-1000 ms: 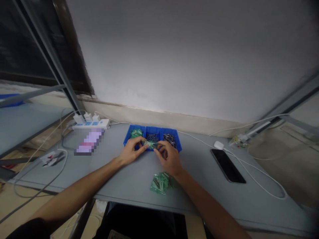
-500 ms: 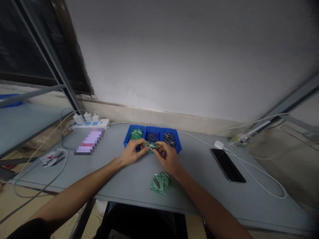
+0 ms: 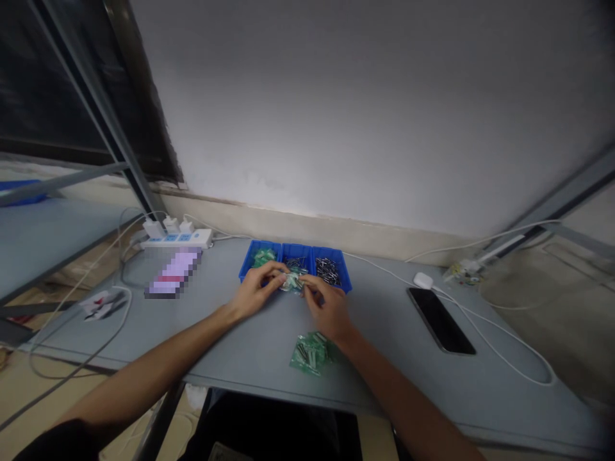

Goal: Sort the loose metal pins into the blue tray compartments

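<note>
In the head view, your left hand (image 3: pixel 257 291) and right hand (image 3: pixel 327 312) meet at the front rim of a blue plastic three-compartment parts tray (image 3: pixel 296 250). Between them is a small green-and-clear plastic packet (image 3: pixel 292 282), over the front edge of the middle compartment. Its long axis seems to run crosswise to you, though your fingers hide much of it. Your left thumb and forefinger pinch it from the left, with the other fingers curled. Your right fingertips (image 3: pixel 306 283) press in from the right, but you cannot tell whether they grip it. The left hand looks slightly nearer. Green plastic packets (image 3: pixel 263 257) fill the tray's left compartment, and thin metal pins (image 3: pixel 327 271) fill the right. A loose pile of green packets (image 3: pixel 311 354) lies on the grey work table (image 3: pixel 394 365), just in front of your right wrist. Farther right lies a black smartphone (image 3: pixel 441 320).
</note>
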A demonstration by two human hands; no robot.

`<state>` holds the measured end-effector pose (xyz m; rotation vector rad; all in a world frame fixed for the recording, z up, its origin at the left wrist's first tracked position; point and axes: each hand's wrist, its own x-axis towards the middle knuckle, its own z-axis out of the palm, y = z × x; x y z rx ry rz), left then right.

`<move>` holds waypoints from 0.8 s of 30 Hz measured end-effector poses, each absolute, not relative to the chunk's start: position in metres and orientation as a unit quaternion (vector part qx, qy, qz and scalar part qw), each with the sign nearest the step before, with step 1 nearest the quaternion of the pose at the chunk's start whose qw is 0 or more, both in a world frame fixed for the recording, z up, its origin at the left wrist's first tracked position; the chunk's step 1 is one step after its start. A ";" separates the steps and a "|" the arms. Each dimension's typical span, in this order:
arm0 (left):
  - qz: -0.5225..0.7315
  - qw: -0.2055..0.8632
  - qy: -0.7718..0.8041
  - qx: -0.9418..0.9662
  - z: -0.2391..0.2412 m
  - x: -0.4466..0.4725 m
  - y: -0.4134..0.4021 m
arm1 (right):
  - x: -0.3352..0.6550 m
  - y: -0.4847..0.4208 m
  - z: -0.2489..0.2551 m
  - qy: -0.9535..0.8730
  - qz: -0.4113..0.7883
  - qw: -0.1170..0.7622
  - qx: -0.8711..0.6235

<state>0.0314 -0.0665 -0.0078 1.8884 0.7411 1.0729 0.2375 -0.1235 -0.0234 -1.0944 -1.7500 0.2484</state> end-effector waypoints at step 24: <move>0.501 0.221 0.448 0.706 0.011 0.009 -0.040 | 0.238 -0.125 -0.014 -0.754 0.062 0.466 -0.459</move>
